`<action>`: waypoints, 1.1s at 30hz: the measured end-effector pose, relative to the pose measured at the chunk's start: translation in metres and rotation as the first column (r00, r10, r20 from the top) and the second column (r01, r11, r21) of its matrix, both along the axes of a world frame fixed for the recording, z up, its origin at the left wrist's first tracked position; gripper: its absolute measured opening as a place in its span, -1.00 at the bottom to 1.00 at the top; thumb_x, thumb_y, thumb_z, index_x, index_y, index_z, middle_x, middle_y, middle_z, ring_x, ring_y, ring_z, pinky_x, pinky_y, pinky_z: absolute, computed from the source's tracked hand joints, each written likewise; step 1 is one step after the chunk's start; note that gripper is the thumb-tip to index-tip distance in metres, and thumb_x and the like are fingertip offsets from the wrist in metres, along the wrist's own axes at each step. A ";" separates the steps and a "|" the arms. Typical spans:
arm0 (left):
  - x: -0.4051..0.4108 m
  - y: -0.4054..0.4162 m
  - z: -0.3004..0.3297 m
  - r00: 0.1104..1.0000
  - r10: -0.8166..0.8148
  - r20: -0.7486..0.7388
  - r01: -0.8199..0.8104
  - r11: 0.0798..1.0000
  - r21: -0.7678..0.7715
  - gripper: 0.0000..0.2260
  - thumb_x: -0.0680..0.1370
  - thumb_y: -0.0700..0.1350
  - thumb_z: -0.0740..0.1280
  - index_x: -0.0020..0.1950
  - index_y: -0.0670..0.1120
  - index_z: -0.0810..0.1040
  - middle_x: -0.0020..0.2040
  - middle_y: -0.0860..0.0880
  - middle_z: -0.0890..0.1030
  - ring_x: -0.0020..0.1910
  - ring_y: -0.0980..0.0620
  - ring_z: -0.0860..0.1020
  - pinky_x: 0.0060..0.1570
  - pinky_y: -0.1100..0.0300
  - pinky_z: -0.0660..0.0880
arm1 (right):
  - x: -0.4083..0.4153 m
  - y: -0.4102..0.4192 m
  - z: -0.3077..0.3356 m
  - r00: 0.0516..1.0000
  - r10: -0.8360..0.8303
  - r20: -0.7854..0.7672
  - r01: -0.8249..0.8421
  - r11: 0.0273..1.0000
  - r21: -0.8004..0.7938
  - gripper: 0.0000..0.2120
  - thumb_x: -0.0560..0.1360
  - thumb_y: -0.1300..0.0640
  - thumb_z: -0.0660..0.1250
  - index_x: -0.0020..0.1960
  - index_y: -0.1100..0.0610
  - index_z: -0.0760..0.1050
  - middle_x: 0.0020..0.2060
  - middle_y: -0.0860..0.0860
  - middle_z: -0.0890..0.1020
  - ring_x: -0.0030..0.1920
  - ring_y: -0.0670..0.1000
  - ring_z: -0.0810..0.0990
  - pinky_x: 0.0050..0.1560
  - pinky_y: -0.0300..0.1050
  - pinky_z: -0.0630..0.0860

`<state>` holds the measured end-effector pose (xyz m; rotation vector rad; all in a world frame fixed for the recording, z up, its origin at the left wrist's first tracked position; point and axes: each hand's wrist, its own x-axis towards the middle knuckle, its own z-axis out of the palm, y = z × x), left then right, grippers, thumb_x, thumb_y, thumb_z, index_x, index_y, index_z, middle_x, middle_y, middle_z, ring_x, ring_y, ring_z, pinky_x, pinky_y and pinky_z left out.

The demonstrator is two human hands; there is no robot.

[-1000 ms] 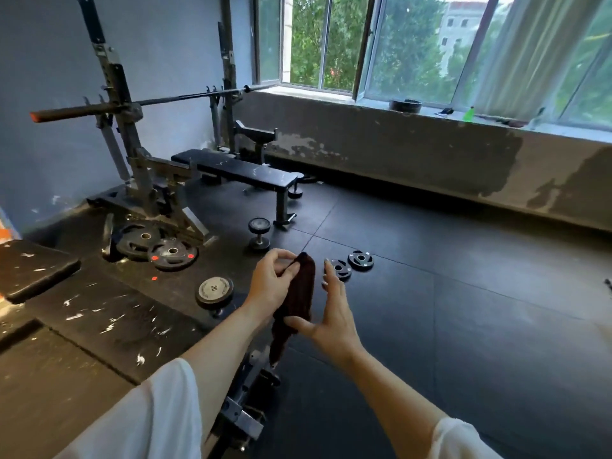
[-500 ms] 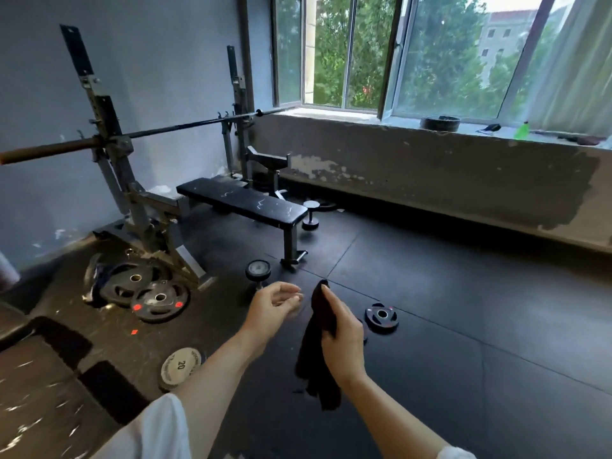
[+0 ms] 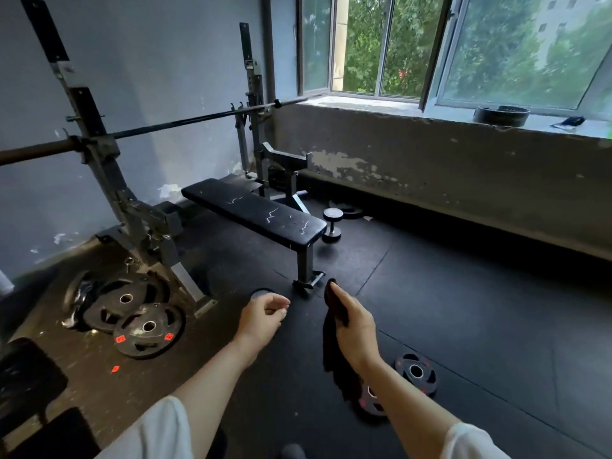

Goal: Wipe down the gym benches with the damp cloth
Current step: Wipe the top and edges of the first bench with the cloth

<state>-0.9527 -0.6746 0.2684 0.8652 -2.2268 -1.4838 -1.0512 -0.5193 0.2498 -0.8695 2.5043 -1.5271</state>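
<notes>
Presently, I log two weight plates (image 3: 132, 313) on the floor at nine o'clock. The left hand (image 3: 261, 318) hangs loosely curled, holding nothing. At twelve o'clock stands the bench (image 3: 255, 213), its black pad scuffed white, well apart from both hands. At three o'clock of the left hand, the right hand (image 3: 356, 329) grips the dark cloth (image 3: 334, 352), which hangs below it.

Bench (image 3: 255, 212): ahead, centre, under a barbell (image 3: 185, 122) resting across a rack (image 3: 99, 154).
Dumbbell (image 3: 332, 223): on the floor just right of the bench's near end.
Weight plates (image 3: 132, 313): stacked on the floor, left, near the rack's base.
Small plates (image 3: 415, 372): on the floor, right, partly behind the right forearm.
Left hand (image 3: 261, 318): before the bench foot.
Right hand (image 3: 356, 326): right of the left hand, holding a cloth (image 3: 334, 352) that hangs below it.
Window sill (image 3: 381, 106): behind, right.
</notes>
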 end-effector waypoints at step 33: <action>-0.644 -0.519 -0.211 0.887 -0.374 0.271 0.458 0.636 -0.621 -0.76 0.32 -0.43 0.26 -0.15 -0.16 0.58 -0.09 -0.02 0.59 -0.18 0.04 0.55 -0.11 0.13 0.53 | -0.602 -0.522 -0.222 1.000 -0.008 0.016 0.004 0.976 0.218 -0.64 0.20 0.41 0.43 -0.11 0.14 0.43 -0.19 0.01 0.52 -0.22 0.04 0.49 -0.26 -0.17 0.37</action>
